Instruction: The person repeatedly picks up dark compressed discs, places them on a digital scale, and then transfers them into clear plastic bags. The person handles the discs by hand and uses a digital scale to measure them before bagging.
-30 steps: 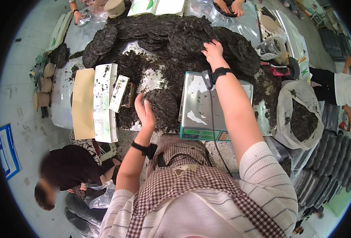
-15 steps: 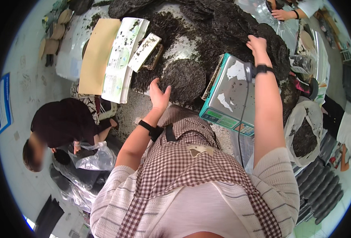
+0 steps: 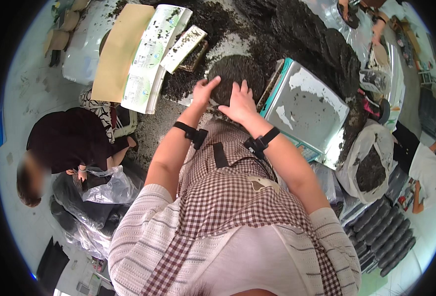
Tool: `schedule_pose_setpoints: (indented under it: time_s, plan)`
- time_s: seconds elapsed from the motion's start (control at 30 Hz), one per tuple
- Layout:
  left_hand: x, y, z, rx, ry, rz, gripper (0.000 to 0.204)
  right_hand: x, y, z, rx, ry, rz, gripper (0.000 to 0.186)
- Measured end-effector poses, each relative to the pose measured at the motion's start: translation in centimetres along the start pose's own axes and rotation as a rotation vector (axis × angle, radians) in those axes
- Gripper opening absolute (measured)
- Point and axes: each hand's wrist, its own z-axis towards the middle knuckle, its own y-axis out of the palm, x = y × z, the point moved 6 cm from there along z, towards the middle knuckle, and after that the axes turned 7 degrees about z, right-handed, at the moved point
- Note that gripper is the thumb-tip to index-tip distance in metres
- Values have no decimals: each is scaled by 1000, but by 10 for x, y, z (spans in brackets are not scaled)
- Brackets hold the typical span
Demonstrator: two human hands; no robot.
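Note:
A round dark disc of dried, seaweed-like flakes (image 3: 237, 69) lies on the flake-strewn table before me. My left hand (image 3: 204, 92) is at its left edge, thumb and fingers apart. My right hand (image 3: 239, 103) rests at its lower right, fingers spread. A steel-topped teal scale (image 3: 307, 113) stands right of the disc. To the left are a small white slab (image 3: 183, 48), a printed stack of papers (image 3: 151, 61) and a tan sheet (image 3: 114, 52).
Dark discs (image 3: 307, 39) are heaped beyond the scale. An open white bag (image 3: 346, 165) of dark material is at right. A co-worker in black (image 3: 72, 138) bends at lower left among plastic bags (image 3: 109, 190); another in white (image 3: 425, 167) is at far right.
My right hand has left the heap at upper right and come down to the disc. My left hand has moved rightward onto the disc's edge. The view has also turned.

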Motion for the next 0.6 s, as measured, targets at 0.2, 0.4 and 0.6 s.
schedule_pose_setpoints:
  time_s: [0.2, 0.4, 0.6]
  plan:
    - [34, 4, -2, 62, 63, 220, 75, 9, -5, 9, 120, -109, -59, 102]
    - [22, 3, -47, 181, 117, 486, 72, -17, 8, 14, 328, -256, -542, 71]
    - [-49, -63, -109, 73, 93, 301, 53, 3, 29, 64, 181, -342, -615, 73]
